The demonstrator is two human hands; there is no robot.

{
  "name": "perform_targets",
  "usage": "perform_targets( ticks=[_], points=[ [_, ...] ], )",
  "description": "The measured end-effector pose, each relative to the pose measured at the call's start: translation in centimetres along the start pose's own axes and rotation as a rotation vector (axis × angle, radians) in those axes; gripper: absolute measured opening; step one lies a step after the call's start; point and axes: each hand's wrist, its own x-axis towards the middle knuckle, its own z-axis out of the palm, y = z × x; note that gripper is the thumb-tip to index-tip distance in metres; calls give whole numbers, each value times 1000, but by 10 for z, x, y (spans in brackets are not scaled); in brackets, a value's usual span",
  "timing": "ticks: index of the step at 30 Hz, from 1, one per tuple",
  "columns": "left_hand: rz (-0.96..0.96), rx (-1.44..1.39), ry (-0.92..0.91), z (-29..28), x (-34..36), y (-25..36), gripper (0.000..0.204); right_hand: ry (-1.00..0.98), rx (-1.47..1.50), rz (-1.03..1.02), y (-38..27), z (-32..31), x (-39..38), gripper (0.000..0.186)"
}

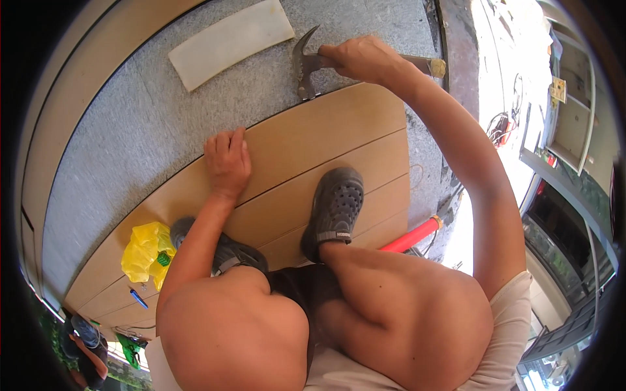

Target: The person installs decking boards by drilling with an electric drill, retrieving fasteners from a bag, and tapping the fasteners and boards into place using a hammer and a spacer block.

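Note:
My right hand [370, 60] is wrapped round the handle of a claw hammer [309, 63], close to its head. The claw points away from me, and the striking face is at the far edge of a tan plank panel [313, 133]. Whether it touches that edge I cannot tell. On the panel, my left hand [228, 161] lies palm down, its fingers stretched together toward the far edge. My shoes [336, 205] rest on the panel. Beyond it, on the grey floor [137, 124], lies a pale rectangular slab [231, 42].
A yellow plastic bag [149, 251] and a blue pen-like object [138, 298] lie on the panel at left. A red tube [412, 234] is at right, near tangled wires [501, 127]. Another person [88, 355] shows at lower left.

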Motion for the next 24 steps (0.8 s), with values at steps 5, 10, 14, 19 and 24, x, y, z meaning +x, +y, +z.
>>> perform_targets(
  ticks=[5,10,14,19,24],
  points=[
    [-3,15,2,0,-2,1,32,88,204,137,5,12,-13,23],
    [15,-7,-23,-3,10,10,26,244,381,405,43,42,-31,33],
    [-18,0,-78,-7,15,14,23,281,496,482,61,47,-39,31],
    [25,-61,-103,-11,23,10,21,188,250,179,90,9,-34,23],
    [-63,-7,-232,-20,34,13,18,-65,-46,-17,88,-7,-3,22]
  ],
)
